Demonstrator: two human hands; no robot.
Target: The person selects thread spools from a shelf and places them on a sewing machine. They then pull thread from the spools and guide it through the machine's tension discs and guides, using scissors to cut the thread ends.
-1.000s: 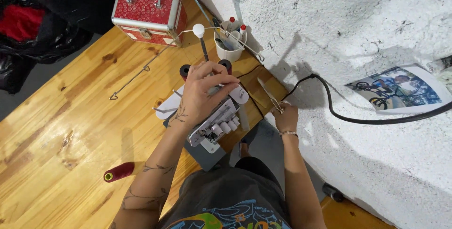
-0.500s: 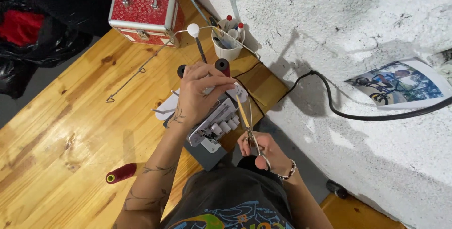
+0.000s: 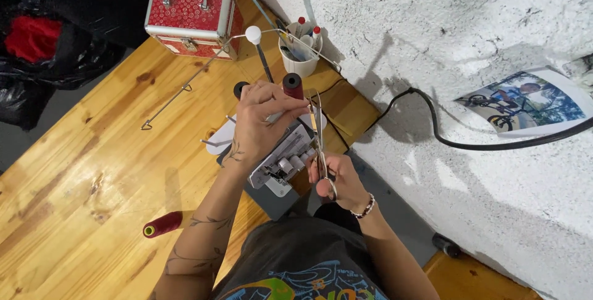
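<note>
A person sits at a wooden worktop (image 3: 92,170) before a grey serger sewing machine (image 3: 281,161) near its right edge. The left hand (image 3: 259,124) pinches something small above the machine, likely thread. The right hand (image 3: 336,179) grips scissors (image 3: 318,133), blades pointing away. A maroon thread cone (image 3: 164,224) lies near the front edge.

**Both hands raised, fingers closed**

The left hand (image 3: 262,124) reaches forward on a tattooed, outstretched forearm, back of the hand up, fingers (image 3: 281,99) curled and pinched together at the tips. The right hand (image 3: 336,179), wrist braceleted, sits nearer the body, fingers (image 3: 321,173) curled shut.
</note>
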